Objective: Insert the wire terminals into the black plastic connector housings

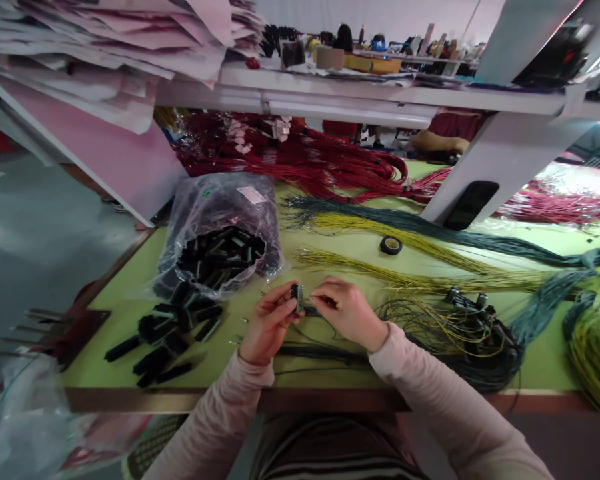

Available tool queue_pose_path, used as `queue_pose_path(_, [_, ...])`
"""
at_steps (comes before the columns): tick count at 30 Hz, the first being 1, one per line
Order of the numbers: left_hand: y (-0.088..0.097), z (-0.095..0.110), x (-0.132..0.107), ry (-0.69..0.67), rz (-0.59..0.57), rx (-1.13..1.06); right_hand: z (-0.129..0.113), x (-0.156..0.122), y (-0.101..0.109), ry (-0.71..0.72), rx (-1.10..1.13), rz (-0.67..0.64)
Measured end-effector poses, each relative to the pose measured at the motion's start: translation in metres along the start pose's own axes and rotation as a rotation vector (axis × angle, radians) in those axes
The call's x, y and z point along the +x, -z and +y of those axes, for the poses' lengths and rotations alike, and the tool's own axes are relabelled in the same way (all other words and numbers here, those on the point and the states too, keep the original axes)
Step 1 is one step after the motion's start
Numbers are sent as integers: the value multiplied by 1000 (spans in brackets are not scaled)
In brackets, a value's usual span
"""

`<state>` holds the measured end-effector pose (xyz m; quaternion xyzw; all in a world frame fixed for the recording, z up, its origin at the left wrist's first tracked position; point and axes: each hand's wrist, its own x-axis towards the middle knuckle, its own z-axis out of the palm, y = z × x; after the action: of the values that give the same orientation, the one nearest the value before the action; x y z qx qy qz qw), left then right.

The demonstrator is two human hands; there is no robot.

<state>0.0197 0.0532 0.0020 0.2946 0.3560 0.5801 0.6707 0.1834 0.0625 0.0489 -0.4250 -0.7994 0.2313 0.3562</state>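
Note:
Between the thumb and fingers of my left hand (272, 319) is a small black connector housing (298, 297) with a pale, slotted face turned to the right. My right hand (347, 308) is just right of it, thumb and forefinger pinched together close to that face. A thin wire seems to run from the pinch, but its tip is too small to make out. Loose black connector housings (167, 333) lie in a heap left of my left hand. Dark wires (325, 350) stretch across the table beneath both hands.
A clear plastic bag (220, 200) of black housings stands at the back left. Yellow wires (370, 265), dark green wires (380, 219) and red wires (300, 157) lie behind my hands. Black tape (391, 245) sits among them. Wired connectors (473, 310) are at right; metal prongs (45, 327) jut out left.

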Motion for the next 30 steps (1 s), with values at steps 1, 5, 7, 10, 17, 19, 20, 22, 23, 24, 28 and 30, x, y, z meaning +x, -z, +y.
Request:
queue_pose_path(1, [0,0,0,-4,1,7,0,-1,0,1,-20,5])
queue_pose_path(5, [-1,-2,-2,-43,18,36,0,-3,-3,8,-122,17])
queue_pose_path(7, [-2,-3,-2,-79,33,60,0,-5,-5,17,-169,27])
queue_pose_path(10, [-2,-6,-2,-113,39,101,2,-7,-9,69,-206,32])
queue_pose_path(17, [1,-12,-1,-160,59,152,9,-7,-21,83,-206,42])
queue_pose_path(19, [1,-13,-3,-210,41,193,10,-6,-21,43,-168,21])
queue_pose_path(20, [1,-13,-3,-229,32,211,10,-6,-20,19,-133,7])
queue_pose_path(22, [1,-13,-4,-232,19,216,10,-7,-17,-15,-48,-18])
queue_pose_path(23, [1,-13,-4,-214,15,203,9,-7,-14,-19,-9,-22])
queue_pose_path(24, [1,-13,-3,-190,13,184,9,-7,-12,-16,21,-18])
queue_pose_path(28, [-3,-11,-2,-124,20,129,8,-8,-3,8,60,7])
queue_pose_path(30, [-4,-11,-3,-123,20,118,8,-9,-2,27,48,-6])
